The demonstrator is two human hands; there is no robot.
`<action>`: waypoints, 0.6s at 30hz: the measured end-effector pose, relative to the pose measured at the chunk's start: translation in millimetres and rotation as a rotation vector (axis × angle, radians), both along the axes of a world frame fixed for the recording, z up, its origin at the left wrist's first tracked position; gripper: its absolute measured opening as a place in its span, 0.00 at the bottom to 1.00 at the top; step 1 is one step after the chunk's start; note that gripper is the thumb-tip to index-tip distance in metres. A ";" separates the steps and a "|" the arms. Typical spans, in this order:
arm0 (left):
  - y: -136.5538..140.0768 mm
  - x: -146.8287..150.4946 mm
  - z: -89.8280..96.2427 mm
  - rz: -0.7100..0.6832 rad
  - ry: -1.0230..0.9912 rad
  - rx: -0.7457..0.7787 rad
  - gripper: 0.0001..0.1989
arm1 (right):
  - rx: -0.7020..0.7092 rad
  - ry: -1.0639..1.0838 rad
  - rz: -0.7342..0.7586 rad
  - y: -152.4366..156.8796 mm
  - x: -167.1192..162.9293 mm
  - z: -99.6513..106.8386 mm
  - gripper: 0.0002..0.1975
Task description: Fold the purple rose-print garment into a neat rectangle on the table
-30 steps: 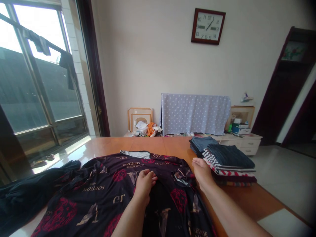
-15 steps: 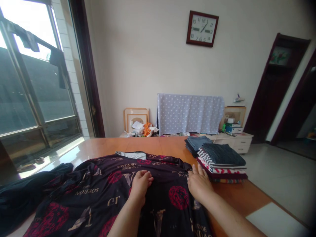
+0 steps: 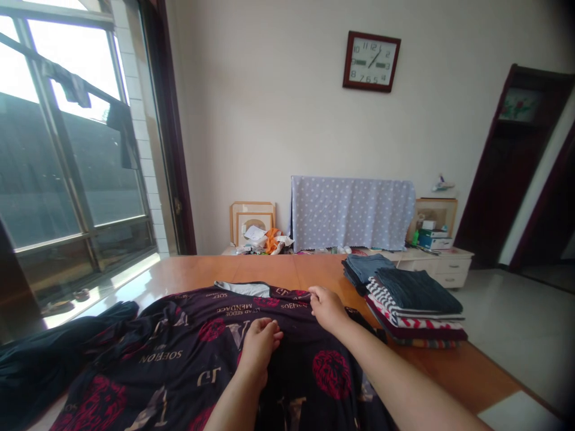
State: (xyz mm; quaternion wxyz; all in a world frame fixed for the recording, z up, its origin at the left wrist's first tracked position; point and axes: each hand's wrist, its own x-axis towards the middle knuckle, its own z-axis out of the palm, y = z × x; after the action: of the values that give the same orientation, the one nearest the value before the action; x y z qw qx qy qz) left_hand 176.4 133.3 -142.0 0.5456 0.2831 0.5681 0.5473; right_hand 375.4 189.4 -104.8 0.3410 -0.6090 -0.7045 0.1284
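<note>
A dark printed garment with red roses and gold lettering lies spread over the wooden table. My left hand rests on its middle, fingers curled and pressing the fabric down. My right hand lies near the garment's far edge, close to the collar, fingers bent onto the cloth; whether it pinches the fabric is unclear.
A stack of folded clothes sits on the table's right side. A dark heap of fabric lies at the left. Behind the table are a dotted cloth, picture frames and a low white cabinet.
My right hand has moved from the garment's right side, beside the folded stack, left and farther along its top edge. My left hand has stayed in place.
</note>
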 end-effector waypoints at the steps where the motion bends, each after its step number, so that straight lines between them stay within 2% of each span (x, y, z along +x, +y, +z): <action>1: 1.2 0.0 -0.8 0.003 -0.003 -0.005 0.13 | -0.020 0.011 -0.012 12.3 -4.2 -3.0 0.19; 5: 3.1 -0.3 -3.8 0.011 -0.014 0.001 0.14 | -0.061 0.019 -0.047 51.4 -14.3 -12.0 0.20; 11: 4.0 0.3 -3.9 0.012 -0.002 -0.019 0.10 | -0.146 0.074 -0.068 84.2 -18.1 -25.3 0.03; 18: 2.7 -0.5 -5.9 0.017 -0.018 -0.007 0.14 | -0.094 0.355 -0.210 110.3 -7.4 -24.1 0.11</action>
State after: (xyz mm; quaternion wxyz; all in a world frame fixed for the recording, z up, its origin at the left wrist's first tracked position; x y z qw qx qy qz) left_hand 175.9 136.0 -147.9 0.5470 0.2716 0.5676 0.5522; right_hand 367.9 299.7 -128.9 0.4424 -0.6621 -0.5595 0.2300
